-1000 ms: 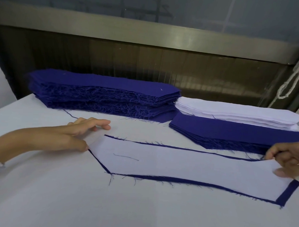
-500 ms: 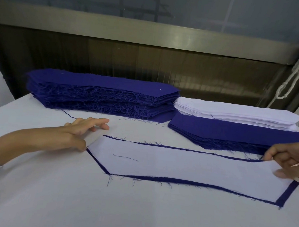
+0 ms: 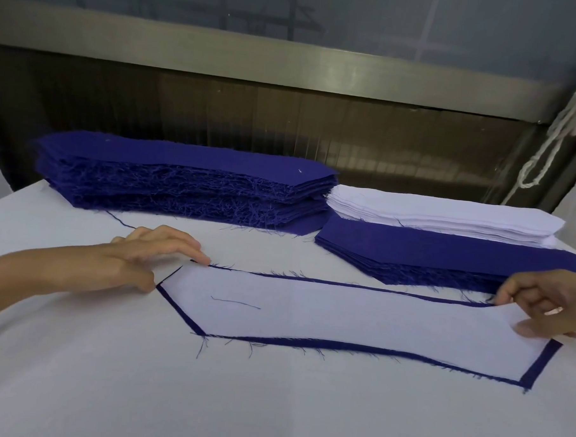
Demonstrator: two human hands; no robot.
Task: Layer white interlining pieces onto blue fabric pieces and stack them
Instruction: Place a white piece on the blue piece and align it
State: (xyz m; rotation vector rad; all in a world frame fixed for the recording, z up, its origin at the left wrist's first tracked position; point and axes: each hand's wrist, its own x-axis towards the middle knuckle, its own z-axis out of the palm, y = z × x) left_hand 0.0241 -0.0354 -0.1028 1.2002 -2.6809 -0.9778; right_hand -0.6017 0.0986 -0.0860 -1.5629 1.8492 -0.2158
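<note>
A white interlining piece [image 3: 341, 316] lies flat on a blue fabric piece [image 3: 307, 343], whose edge shows as a thin blue border around it. My left hand [image 3: 146, 258] has straight fingers; the index fingertip touches the far left corner of the blue piece and the thumb rests by its left tip. My right hand [image 3: 540, 305] pinches the right end of the white interlining piece, thumb on top. Behind stand a tall stack of blue pieces [image 3: 182, 187] and a white interlining stack [image 3: 445, 218] lying on a lower blue stack [image 3: 427, 247].
Everything lies on a white table [image 3: 140, 393]. A short dark thread [image 3: 236, 302] sits on the interlining. A metal rail [image 3: 287, 63] and dark panel run behind the stacks. A white cord [image 3: 554, 131] hangs at the back right.
My left index finger has come down onto the far left corner of the blue piece. My right hand keeps its hold at the right end, nearly still.
</note>
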